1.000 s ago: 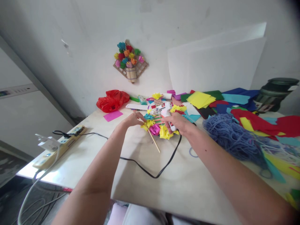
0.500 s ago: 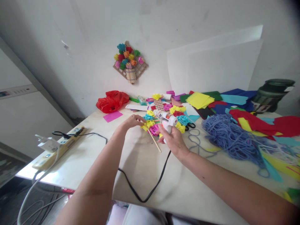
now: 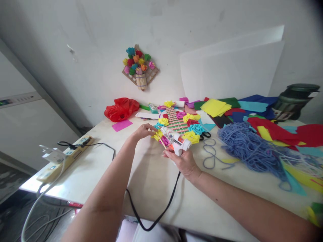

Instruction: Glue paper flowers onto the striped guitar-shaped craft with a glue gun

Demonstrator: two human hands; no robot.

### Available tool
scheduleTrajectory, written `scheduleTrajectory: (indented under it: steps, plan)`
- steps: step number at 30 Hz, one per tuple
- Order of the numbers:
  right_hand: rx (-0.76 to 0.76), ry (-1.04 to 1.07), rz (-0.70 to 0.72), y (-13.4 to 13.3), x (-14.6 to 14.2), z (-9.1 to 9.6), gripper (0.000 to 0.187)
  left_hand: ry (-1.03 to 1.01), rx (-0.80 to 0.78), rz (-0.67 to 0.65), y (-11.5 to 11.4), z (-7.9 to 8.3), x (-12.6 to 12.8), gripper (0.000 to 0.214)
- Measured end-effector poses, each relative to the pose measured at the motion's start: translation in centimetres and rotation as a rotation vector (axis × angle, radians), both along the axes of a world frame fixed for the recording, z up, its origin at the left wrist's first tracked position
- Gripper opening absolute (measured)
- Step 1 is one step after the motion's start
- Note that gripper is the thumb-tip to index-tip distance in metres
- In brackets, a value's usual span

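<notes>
My right hand is wrapped around the handle of a white hot glue gun. The gun's nozzle points left, close to my left hand's fingertips. My left hand pinches the upper end of a thin wooden stick, whose lower end is hidden behind the gun and my right hand. Beneath lies a lattice of sticks edged with crepe paper flowers: a yellow flower, a blue flower and a pink flower among them.
A black cord loops from the gun over the table's front edge. Blue yarn and coloured paper cover the right side. At left lie a power strip and a red plastic bag. A finished flower piece hangs on the wall.
My right hand has brought the glue gun slightly left and down, over the stick, uncovering more of the lattice. My left hand has stayed nearly in place.
</notes>
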State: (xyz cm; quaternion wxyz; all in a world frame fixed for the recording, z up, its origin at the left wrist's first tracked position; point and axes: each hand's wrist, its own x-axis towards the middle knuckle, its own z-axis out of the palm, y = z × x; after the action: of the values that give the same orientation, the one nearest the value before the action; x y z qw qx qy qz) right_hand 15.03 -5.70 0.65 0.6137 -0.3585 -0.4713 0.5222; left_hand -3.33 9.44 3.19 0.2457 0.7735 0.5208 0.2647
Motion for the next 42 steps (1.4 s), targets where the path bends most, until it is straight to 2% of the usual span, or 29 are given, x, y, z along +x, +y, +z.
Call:
scheduleTrajectory:
  steps: [4, 8, 10, 13, 15, 19, 22, 28, 42]
  plan:
    - [-0.041, 0.018, -0.01, -0.3, 0.1, 0.1, 0.025, -0.101, -0.01, -0.039, -0.8, -0.1, -0.1, 0.024]
    - [-0.065, -0.001, -0.028, -0.4, 0.1, 0.1, 0.028, -0.315, -0.028, -0.035, -1.3, -0.4, -0.1, 0.03]
    - [-0.066, -0.013, -0.033, -0.3, 0.1, 0.0, 0.029, -0.409, -0.054, 0.076, -1.4, -0.6, 0.2, 0.031]
    - [-0.063, -0.021, -0.043, -0.3, 0.1, -0.2, 0.03, -0.52, -0.208, 0.298, -1.5, -0.8, 0.7, 0.033]
    - [-0.062, -0.019, -0.046, -0.3, 0.2, -0.3, 0.03, -0.583, -0.329, 0.358, -1.6, -0.9, 1.1, 0.034]
    - [-0.06, -0.02, -0.044, -0.4, 0.2, -0.3, 0.028, -0.702, -0.494, 0.259, -1.8, -1.0, 1.6, 0.027]
    - [-0.068, -0.034, -0.049, -0.5, 0.2, -0.3, 0.027, -0.766, -0.541, 0.199, -2.0, -1.1, 1.8, 0.025]
    - [-0.067, -0.029, -0.055, -0.5, 0.1, -0.5, 0.028, -0.832, -0.564, 0.302, -2.0, -1.1, 2.0, 0.036]
    - [-0.076, -0.01, -0.065, -0.8, 0.1, -0.4, 0.025, -0.742, -0.537, 0.361, -1.9, -0.8, 2.4, 0.039]
